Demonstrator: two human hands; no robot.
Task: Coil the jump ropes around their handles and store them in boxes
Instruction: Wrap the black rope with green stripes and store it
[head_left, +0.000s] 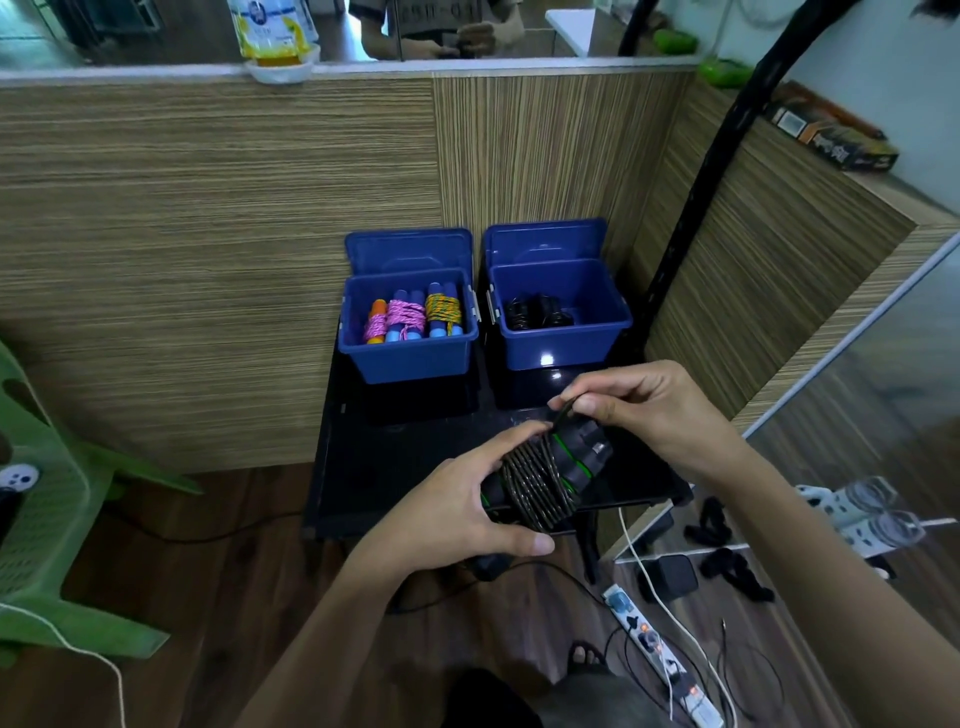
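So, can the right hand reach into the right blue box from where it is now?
Probably yes: the right hand is just in front of the right blue box, whose lid stands open, but it pinches the rope end now.

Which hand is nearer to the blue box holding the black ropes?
Right. The right hand pinches the rope end just in front of that blue box; the left hand grips the black bundle lower, further from it.
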